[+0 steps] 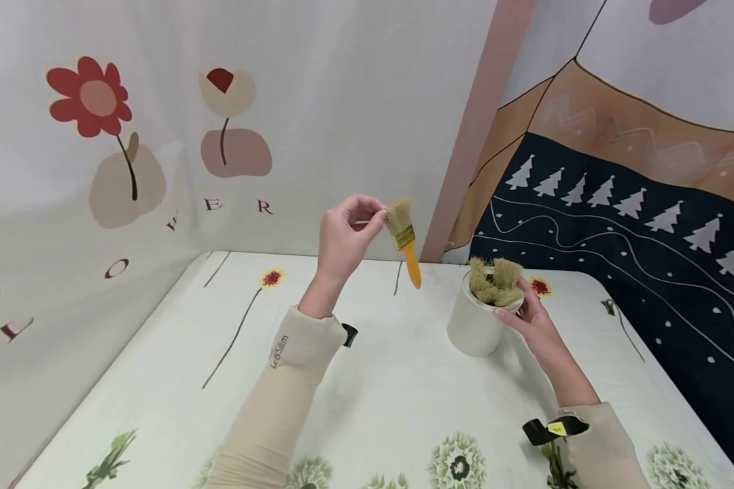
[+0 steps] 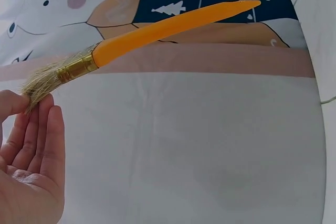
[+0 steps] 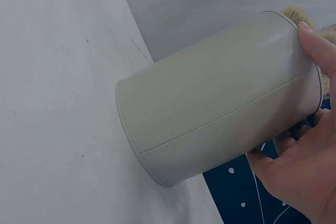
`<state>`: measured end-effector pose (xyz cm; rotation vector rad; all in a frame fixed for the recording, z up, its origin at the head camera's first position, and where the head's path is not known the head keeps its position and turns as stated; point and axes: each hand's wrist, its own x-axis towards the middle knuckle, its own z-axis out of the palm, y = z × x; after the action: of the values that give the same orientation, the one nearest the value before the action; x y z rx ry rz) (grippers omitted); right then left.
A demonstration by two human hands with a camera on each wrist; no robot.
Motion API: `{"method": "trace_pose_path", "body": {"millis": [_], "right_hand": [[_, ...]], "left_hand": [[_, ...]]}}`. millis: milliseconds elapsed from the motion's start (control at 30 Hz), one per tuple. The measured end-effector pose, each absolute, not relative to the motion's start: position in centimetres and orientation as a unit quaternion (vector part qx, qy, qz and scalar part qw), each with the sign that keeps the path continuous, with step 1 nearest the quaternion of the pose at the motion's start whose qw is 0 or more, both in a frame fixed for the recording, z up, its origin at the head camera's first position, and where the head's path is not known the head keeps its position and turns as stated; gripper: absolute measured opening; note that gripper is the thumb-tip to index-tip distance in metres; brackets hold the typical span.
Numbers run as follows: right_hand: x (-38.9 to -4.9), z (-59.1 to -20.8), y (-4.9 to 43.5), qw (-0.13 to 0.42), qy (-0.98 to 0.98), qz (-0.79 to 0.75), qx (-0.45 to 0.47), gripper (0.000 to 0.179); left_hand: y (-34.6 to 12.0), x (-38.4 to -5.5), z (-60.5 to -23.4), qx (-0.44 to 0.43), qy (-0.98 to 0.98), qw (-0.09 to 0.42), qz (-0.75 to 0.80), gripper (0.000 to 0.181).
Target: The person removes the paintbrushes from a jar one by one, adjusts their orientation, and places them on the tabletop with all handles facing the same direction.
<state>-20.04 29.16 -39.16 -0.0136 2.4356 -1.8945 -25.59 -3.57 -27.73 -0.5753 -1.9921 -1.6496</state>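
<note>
My left hand pinches a paintbrush by the tip of its pale bristles, between thumb and fingertips. Its orange handle points down in the head view, below a brass-coloured ferrule. To the right, my right hand grips a cream cylindrical container near its rim, thumb on the near side and fingers round the far side. Several brushes stand in the container with bristles up; their handles are hidden inside. A seam runs along the container wall in the right wrist view.
A white flower-printed cloth covers the table. Behind it hangs a pale curtain with flower prints and letters. A dark blue fabric with white trees borders the table on the right.
</note>
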Motion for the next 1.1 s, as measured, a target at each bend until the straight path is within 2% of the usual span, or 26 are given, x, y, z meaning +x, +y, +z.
{"method": "trace_pose_path", "body": {"millis": [667, 1100], "right_hand": [[-20.5, -39.3, 29.3, 0.028, 0.791, -0.611, -0.005, 0.090], [-20.2, -39.5, 29.3, 0.035, 0.792, -0.610, 0.004, 0.092]], "left_hand": [[-4.4, -27.9, -30.3, -0.169, -0.744, 0.188, -0.619, 0.013], [-4.4, -29.3, -32.8, -0.120, -0.743, 0.118, -0.648, 0.015]]}}
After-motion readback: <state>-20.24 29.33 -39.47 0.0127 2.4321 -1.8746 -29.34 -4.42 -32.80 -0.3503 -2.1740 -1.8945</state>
